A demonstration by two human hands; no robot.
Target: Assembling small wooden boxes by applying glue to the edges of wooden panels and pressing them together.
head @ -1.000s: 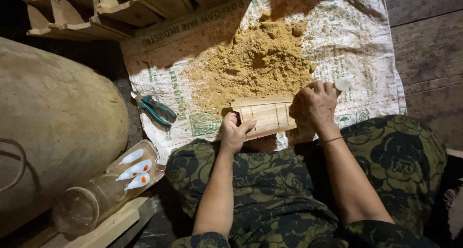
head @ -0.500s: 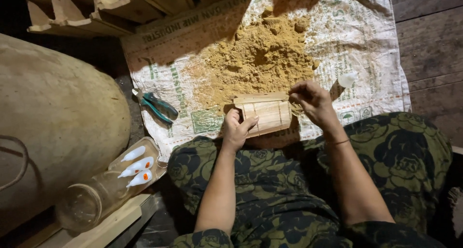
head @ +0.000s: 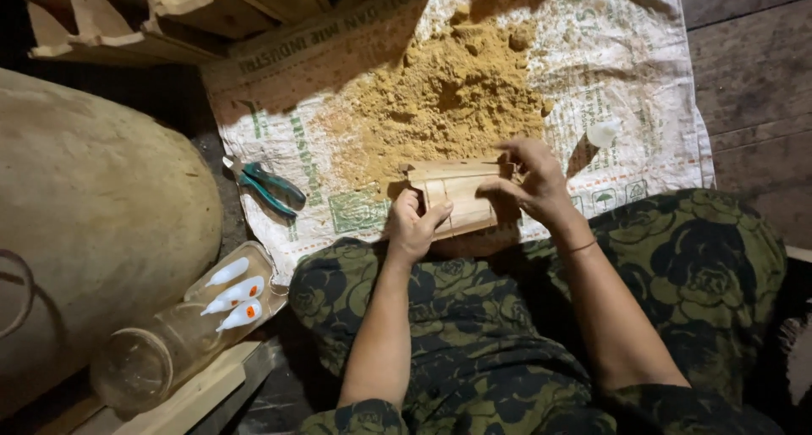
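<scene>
Dark wooden floorboards run along the right side, and a printed woven sack lies flat on them as a work mat, white with green lettering and small green square emblems near its near edge; a tan printed band crosses its far-left corner. At the left, a big rounded tan sack bulges into view. Stacked wooden frames sit at the far left. On the mat's middle rests a heap of yellow-brown sawdust-like powder. The person's lap, clad in dark green rose-patterned cloth, fills the near part.

At the near edge of the heap sits a small wooden box made of pale slats. Left hand grips its near-left corner, thumb over the top. Right hand closes round its right end, fingers curled over the far edge.

Near left lies a clear jar on its side, just beside a clear tray with three small white tubes with orange marks. Green-handled pliers lie on the mat's left edge. A small white lump rests right of the heap.
</scene>
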